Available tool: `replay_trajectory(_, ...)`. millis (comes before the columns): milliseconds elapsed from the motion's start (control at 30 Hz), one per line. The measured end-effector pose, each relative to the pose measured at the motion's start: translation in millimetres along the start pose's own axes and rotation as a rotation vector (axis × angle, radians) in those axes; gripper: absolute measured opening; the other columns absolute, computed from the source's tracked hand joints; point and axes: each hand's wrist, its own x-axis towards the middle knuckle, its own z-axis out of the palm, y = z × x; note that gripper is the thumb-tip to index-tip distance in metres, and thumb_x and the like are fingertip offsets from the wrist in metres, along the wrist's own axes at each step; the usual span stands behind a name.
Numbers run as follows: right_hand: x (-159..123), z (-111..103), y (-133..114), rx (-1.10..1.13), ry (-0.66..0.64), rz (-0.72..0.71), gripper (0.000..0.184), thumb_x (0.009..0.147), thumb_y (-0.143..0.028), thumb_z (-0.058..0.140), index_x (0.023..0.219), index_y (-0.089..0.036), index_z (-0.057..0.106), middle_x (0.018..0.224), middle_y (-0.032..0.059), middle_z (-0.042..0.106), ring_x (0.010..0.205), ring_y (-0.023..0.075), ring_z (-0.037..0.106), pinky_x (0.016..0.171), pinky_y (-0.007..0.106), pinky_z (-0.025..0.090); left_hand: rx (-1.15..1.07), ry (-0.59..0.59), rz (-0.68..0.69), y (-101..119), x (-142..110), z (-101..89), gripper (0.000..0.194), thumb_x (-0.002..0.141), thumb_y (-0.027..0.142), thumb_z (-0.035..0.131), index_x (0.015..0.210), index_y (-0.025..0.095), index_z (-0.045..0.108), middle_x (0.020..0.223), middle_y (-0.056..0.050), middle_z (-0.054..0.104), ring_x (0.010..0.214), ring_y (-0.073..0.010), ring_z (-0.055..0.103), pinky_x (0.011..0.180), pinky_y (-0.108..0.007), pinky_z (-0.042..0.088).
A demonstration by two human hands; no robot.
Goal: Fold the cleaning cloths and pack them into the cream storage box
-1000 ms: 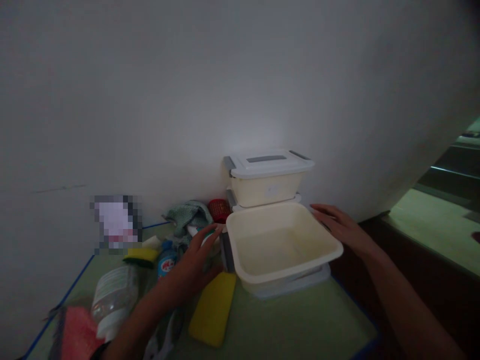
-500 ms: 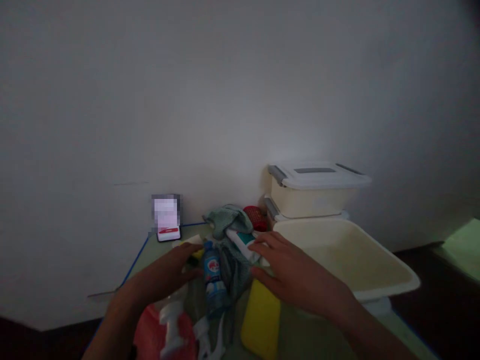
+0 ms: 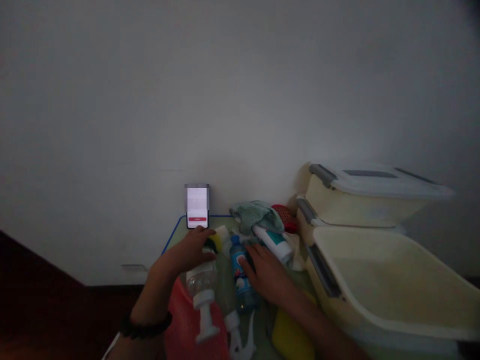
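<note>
My left hand (image 3: 193,251) is at the back left of the table, thumb and fingers apart around a small yellow and dark thing (image 3: 213,243); whether it touches this I cannot tell. Under it lies a clear pump bottle (image 3: 204,287) with a white pump, on a red cloth-like thing (image 3: 183,325). My right hand (image 3: 268,272) lies with fingers spread along the right side of a blue bottle (image 3: 240,275), its thumb over the label. A spray bottle (image 3: 227,295) with a white trigger lies left of the blue bottle. A yellow block-like thing (image 3: 290,332) is partly under my right forearm.
A phone (image 3: 197,207) leans on the wall. Behind my right hand are a grey-green cloth (image 3: 257,216), a white tube with a green label (image 3: 275,242) and a red mesh basket (image 3: 285,217). At right stand an open cream bin (image 3: 393,327) and lidded boxes (image 3: 360,205).
The view has swung left, so the table's things appear further right. My right hand has moved from the white tube to the blue bottle. My left hand has moved away from the blue bottle, leftward.
</note>
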Motion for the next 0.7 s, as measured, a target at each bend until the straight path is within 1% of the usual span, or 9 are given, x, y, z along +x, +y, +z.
replay_trajectory(100,-1.1,-1.0,-5.0,-0.013,0.004,0.010,0.050,0.096,-0.036,0.029,0.126,-0.003,0.051,0.117,0.0208,0.060,0.109,0.0310,0.056,0.091,0.047,0.045,0.010,-0.031,0.030,2.7,5.1,3.6,0.054,0.068,0.029,0.059,0.118,0.010,0.058,0.121,-0.020,0.057,0.115,-0.0314,0.053,0.101,-0.043,0.038)
replay_trajectory(133,-1.3,-1.7,-6.6,-0.016,0.011,0.017,0.050,0.096,-0.035,0.028,0.126,-0.003,0.050,0.116,0.0205,0.061,0.108,0.0305,0.056,0.091,0.046,0.045,0.045,-0.040,0.039,3.6,7.4,5.2,0.053,0.068,0.031,0.059,0.117,0.011,0.059,0.119,-0.019,0.059,0.114,-0.0312,0.054,0.100,-0.043,0.039)
replay_trajectory(233,-2.4,-4.9,-7.5,-0.007,0.021,0.007,0.045,0.096,-0.034,0.029,0.124,-0.008,0.052,0.114,0.0164,0.061,0.105,0.0266,0.058,0.090,0.042,0.047,0.135,-0.037,0.087,3.7,14.9,11.1,0.050,0.068,0.035,0.059,0.113,0.014,0.061,0.116,-0.018,0.061,0.110,-0.0323,0.055,0.096,-0.045,0.042)
replay_trajectory(300,-4.9,-7.0,-4.2,0.002,0.033,-0.008,0.041,0.095,-0.033,0.032,0.123,-0.010,0.052,0.119,0.0154,0.058,0.106,0.0252,0.057,0.089,0.040,0.048,0.164,-0.031,0.132,1.4,19.5,16.0,0.048,0.068,0.038,0.058,0.110,0.015,0.063,0.115,-0.018,0.061,0.108,-0.0334,0.056,0.095,-0.046,0.042)
replay_trajectory(367,-9.4,-7.8,1.1,0.009,0.042,-0.026,0.039,0.094,-0.030,0.034,0.124,-0.010,0.050,0.127,0.0170,0.052,0.110,0.0251,0.055,0.089,0.040,0.048,0.188,0.012,0.120,-1.2,23.3,21.5,0.051,0.067,0.039,0.058,0.111,0.013,0.062,0.118,-0.021,0.059,0.110,-0.0371,0.055,0.095,-0.048,0.041)
replay_trajectory(433,-15.2,-6.8,6.9,0.016,0.046,-0.046,0.039,0.093,-0.025,0.034,0.126,-0.009,0.048,0.132,0.0189,0.048,0.116,0.0252,0.051,0.091,0.040,0.047,0.219,0.079,0.078,-2.5,26.1,27.1,0.057,0.067,0.039,0.058,0.115,0.008,0.060,0.123,-0.026,0.053,0.115,-0.0429,0.050,0.096,-0.051,0.039)
replay_trajectory(500,-20.6,-4.4,12.0,0.024,0.044,-0.074,0.038,0.092,-0.022,0.036,0.125,-0.008,0.048,0.134,0.0189,0.047,0.119,0.0246,0.048,0.094,0.039,0.045,0.234,0.117,0.060,-1.4,28.4,31.9,0.060,0.067,0.037,0.058,0.117,0.004,0.057,0.125,-0.029,0.050,0.117,-0.0460,0.047,0.097,-0.053,0.036)
replay_trajectory(633,-25.5,0.1,18.6,0.052,0.046,-0.124,0.035,0.090,-0.022,0.041,0.121,-0.012,0.052,0.131,0.0154,0.050,0.119,0.0223,0.049,0.096,0.036,0.044,0.233,0.153,0.065,7.7,32.4,38.0,0.053,0.067,0.030,0.055,0.116,0.008,0.057,0.112,-0.024,0.059,0.112,-0.0433,0.051,0.098,-0.055,0.034)
replay_trajectory(700,-25.6,1.3,20.3,0.077,0.063,-0.131,0.034,0.089,-0.020,0.042,0.120,-0.011,0.053,0.129,0.0152,0.052,0.118,0.0218,0.049,0.096,0.036,0.044,0.234,0.184,0.054,13.9,33.1,39.6,0.044,0.069,0.026,0.053,0.109,0.008,0.059,0.101,-0.022,0.062,0.106,-0.0423,0.054,0.095,-0.057,0.035)
